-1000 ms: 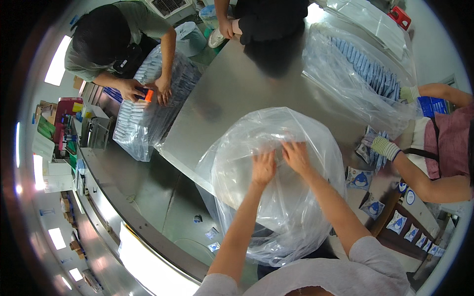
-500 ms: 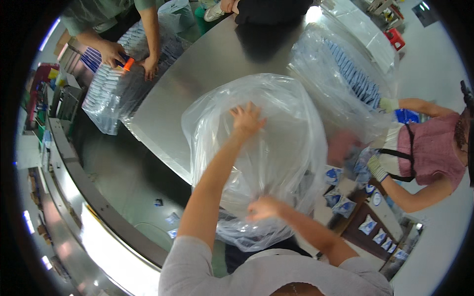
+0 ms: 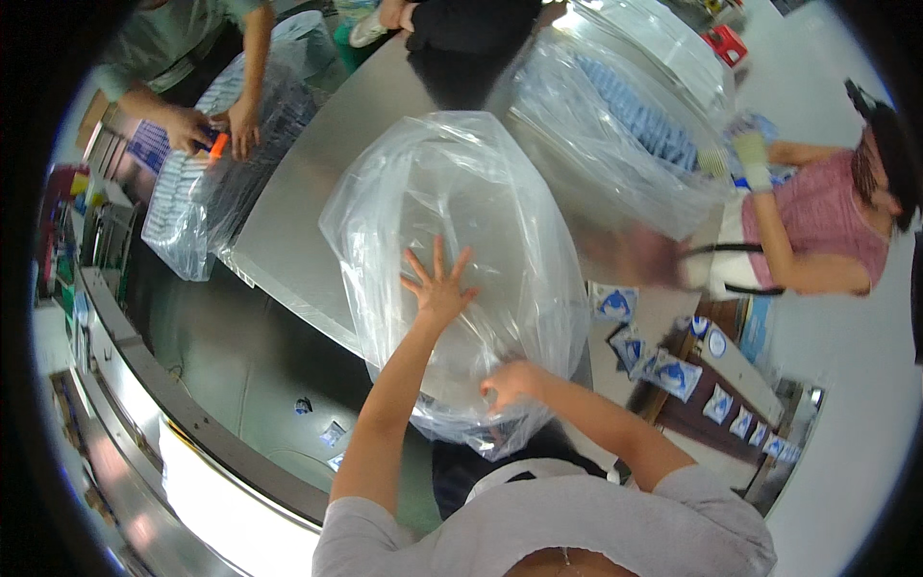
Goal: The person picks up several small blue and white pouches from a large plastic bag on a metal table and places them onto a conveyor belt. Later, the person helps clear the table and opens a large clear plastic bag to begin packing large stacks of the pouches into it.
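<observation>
A large clear plastic bag (image 3: 519, 221) lies in front of me over the metal table and hangs toward my body. My left hand (image 3: 439, 288) rests on its middle with the fingers spread wide, holding nothing. At the bag's near end, my right hand (image 3: 512, 383) is closed, its curled fingers gripping the gathered plastic. The metal table (image 3: 308, 183) shows through the bag.
At far left, a person's hands (image 3: 216, 135) hold an orange-and-blue tool over a bag of stacked packets (image 3: 178, 192). On the right stands a gloved co-worker (image 3: 817, 221) beside another filled bag (image 3: 635, 125). Small packets (image 3: 673, 373) travel on a brown conveyor (image 3: 707, 413).
My left hand has slid toward me across the bag, which now looks narrower and longer. My right hand stays at its near end. The right co-worker's gloved hand has lifted.
</observation>
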`<state>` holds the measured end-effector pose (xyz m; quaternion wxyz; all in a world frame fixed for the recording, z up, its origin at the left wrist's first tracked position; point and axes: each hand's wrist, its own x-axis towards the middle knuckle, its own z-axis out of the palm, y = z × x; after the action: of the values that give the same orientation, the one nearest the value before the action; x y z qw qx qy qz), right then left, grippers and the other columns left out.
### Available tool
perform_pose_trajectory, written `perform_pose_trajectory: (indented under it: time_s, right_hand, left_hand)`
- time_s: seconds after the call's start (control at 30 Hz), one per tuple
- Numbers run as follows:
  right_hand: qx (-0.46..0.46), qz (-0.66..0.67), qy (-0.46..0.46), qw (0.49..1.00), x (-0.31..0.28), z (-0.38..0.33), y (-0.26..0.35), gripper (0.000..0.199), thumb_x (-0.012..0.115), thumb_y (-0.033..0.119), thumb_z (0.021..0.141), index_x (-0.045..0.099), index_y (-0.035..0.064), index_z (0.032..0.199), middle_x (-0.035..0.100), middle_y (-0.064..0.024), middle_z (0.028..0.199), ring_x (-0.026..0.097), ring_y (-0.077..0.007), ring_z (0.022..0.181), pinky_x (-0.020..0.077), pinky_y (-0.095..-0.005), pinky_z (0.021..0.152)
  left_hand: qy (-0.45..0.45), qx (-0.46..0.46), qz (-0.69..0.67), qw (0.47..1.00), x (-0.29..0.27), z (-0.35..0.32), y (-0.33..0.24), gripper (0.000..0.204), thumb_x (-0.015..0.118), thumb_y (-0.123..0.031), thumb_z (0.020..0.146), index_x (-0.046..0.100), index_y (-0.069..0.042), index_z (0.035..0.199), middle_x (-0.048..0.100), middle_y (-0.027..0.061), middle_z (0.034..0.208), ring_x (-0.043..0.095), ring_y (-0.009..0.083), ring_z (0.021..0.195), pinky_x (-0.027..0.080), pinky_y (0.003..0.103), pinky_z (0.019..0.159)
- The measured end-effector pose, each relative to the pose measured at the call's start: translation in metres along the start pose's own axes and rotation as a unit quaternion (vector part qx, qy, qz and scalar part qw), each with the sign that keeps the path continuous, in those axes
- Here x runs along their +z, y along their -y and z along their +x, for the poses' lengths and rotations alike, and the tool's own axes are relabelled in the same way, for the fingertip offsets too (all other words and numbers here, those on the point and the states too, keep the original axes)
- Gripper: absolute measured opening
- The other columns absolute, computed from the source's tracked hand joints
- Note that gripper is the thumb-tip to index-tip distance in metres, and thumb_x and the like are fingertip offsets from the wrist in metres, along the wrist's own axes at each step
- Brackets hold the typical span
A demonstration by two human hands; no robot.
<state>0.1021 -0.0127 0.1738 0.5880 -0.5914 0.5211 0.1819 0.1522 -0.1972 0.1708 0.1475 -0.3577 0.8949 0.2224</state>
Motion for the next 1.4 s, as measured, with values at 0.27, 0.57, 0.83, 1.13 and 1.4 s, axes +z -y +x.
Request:
perform_pose_trajectory:
  time_s: [0.27, 0.57, 0.83, 1.13, 1.4]
  right_hand:
    - [0.051, -0.163, -0.268, 0.948, -0.002, -0.058, 0.054, 0.035, 0.063, 0.039, 0.079, 0.06, 0.0119, 0.102, 0.064, -0.0086, 0.085, 0.062, -0.0277, 0.087, 0.0481, -0.0411, 0.078]
    - [-0.135, 0.04, -0.559, 0.817, 0.03, -0.148, 0.083, 0.011, 0.06, 0.012, 0.081, 0.055, 0.0044, 0.074, 0.052, -0.011, 0.067, 0.053, -0.0308, 0.062, 0.043, -0.0396, 0.058]
    - [-0.353, -0.058, -0.346, 0.868, 0.048, -0.092, 0.21, 0.008, 0.061, 0.01, 0.081, 0.059, 0.0038, 0.077, 0.059, -0.0099, 0.076, 0.057, -0.0304, 0.071, 0.0443, -0.0388, 0.065]
    - [-0.441, -0.186, -0.172, 0.861, 0.065, -0.064, 0.284, 0.007, 0.062, 0.009, 0.08, 0.059, 0.0034, 0.083, 0.059, -0.009, 0.08, 0.057, -0.027, 0.072, 0.043, -0.0365, 0.068]
    - [-0.448, -0.248, -0.091, 0.854, 0.089, -0.046, 0.307, 0.008, 0.062, 0.009, 0.079, 0.06, 0.0039, 0.085, 0.06, -0.0089, 0.081, 0.058, -0.0266, 0.076, 0.0434, -0.0367, 0.069]
  left_hand:
    - [-0.106, 0.084, -0.207, 0.969, -0.028, -0.021, 0.019, 0.051, 0.059, -0.034, 0.084, 0.045, -0.016, 0.129, 0.04, 0.0203, 0.133, 0.039, 0.0465, 0.119, 0.037, 0.058, 0.093]
    - [-0.295, -0.109, -0.396, 0.863, 0.014, -0.294, 0.054, 0.009, 0.054, -0.003, 0.084, 0.062, 0.0, 0.083, 0.058, 0.0146, 0.069, 0.057, 0.0276, 0.06, 0.044, 0.034, 0.056]
    - [-0.303, -0.364, -0.378, 0.796, 0.079, -0.523, 0.028, 0.014, 0.056, -0.007, 0.081, 0.06, -0.005, 0.094, 0.063, 0.0125, 0.082, 0.061, 0.0309, 0.079, 0.049, 0.039, 0.07]
    - [-0.368, -0.765, -0.109, 0.516, 0.223, -0.683, -0.106, 0.036, 0.058, -0.004, 0.07, 0.048, 0.0, 0.105, 0.047, 0.0186, 0.103, 0.045, 0.0368, 0.101, 0.037, 0.045, 0.087]
    - [-0.245, -0.893, -0.173, 0.334, 0.306, -0.719, -0.152, 0.061, 0.064, -0.012, 0.072, 0.037, 0.003, 0.125, 0.036, 0.022, 0.127, 0.036, 0.0396, 0.118, 0.031, 0.047, 0.1]
